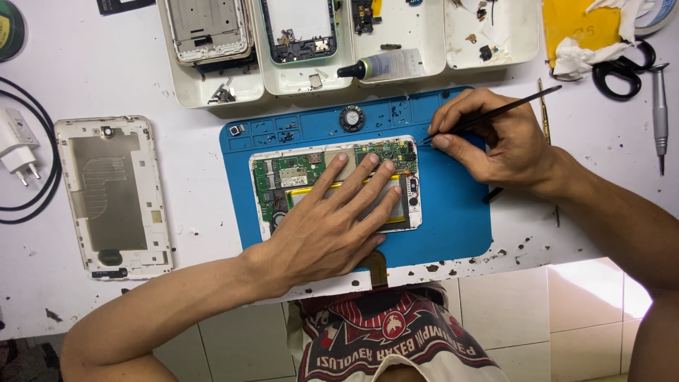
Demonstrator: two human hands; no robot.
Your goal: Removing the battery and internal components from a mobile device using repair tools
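Observation:
An opened tablet (283, 177) with green circuit boards and a yellow-edged battery lies on a blue work mat (453, 219). My left hand (332, 219) rests flat on it, fingers spread over the battery and board. My right hand (495, 141) pinches black tweezers (509, 110), whose tip touches the tablet's upper right corner near the green board (389, 150).
The tablet's white back cover (113, 194) lies at the left, next to a white charger and black cable (21, 152). White trays (297, 78) at the back hold phone frames, parts and a small glue bottle (378, 66). Scissors (622, 71), a screwdriver (659, 113) and crumpled tissue sit at the right.

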